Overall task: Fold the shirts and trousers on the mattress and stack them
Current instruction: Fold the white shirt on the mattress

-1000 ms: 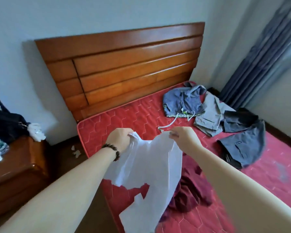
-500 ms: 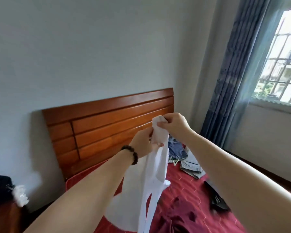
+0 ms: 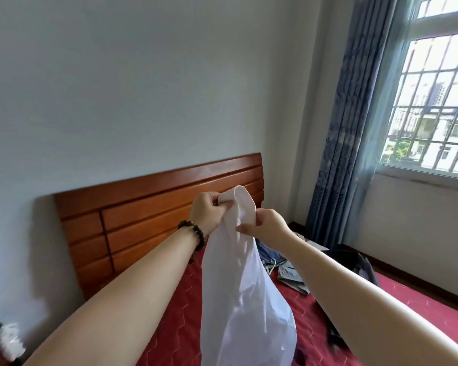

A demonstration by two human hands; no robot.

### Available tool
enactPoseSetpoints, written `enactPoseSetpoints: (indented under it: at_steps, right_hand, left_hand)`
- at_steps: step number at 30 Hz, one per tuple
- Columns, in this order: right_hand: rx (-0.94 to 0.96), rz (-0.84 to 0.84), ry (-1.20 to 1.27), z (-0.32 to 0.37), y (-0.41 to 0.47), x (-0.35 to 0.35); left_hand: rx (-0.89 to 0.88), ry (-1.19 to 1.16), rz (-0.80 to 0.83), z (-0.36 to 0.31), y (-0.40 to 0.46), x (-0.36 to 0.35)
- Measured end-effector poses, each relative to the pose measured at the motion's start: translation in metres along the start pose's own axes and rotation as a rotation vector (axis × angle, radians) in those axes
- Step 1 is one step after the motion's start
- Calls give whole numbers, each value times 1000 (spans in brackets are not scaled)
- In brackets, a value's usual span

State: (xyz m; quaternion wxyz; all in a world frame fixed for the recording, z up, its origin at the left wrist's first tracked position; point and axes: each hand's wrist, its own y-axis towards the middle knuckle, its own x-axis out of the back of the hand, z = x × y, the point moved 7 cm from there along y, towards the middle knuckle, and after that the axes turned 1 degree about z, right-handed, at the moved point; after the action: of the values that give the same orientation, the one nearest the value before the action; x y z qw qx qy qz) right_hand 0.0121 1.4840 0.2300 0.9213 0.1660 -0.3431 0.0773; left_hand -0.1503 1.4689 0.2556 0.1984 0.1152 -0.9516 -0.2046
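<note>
Gripping white shirt (image 3: 245, 299) w/ left hand (image 3: 208, 212) & right hand (image 3: 266, 225), above mattress (image 3: 177, 313).

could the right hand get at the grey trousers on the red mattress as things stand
Probably not yet: the right hand pinches the white shirt, as does the left hand. The grey trousers lie uncovered on the red mattress beyond.

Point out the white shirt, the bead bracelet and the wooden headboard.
white shirt (image 3: 238, 299): head view, on the hanging body of the cloth below the hands.
bead bracelet (image 3: 195, 235): head view, on the beads around the left wrist.
wooden headboard (image 3: 143, 207): head view, on a middle slat.
</note>
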Motion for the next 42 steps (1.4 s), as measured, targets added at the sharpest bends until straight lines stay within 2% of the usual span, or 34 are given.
enactPoseSetpoints:
  at_steps: [6,11,18,20,22,27,29,31,33,36,38,42]
  right_hand:
    - [-24,-160,-26,-7,9,35]
    - [77,-196,-128,22,27,63]
    - [256,-288,-129,73,34,86]
    - [263,-263,-148,81,35,91]
    - [256,-188,-190,85,37,97]
    - [242,14,-259,85,35,120]
    - [235,-8,-273,83,37,126]
    - [218,-84,-222,79,38,131]
    - [198,-159,-66,74,37,132]
    - [161,-257,174,67,33,127]
    - [186,-309,157,68,30,125]
    - [342,-356,-61,78,20,133]
  left_hand:
    - [-4,-88,23,-4,12,34]
    - [-78,-44,81,-22,19,54]
    - [-194,165,-67,-48,24,78]
    - [-200,180,-70,-49,27,81]
    - [-187,156,-7,-48,28,82]
    - [-62,43,339,-48,20,77]
    - [-26,27,468,-52,18,72]
    - [-8,19,516,-56,18,71]
    - [-29,51,454,-60,22,73]
    - [-75,95,274,-65,27,79]
    - [-86,72,188,-67,28,81]
    - [-130,94,53,-72,31,86]
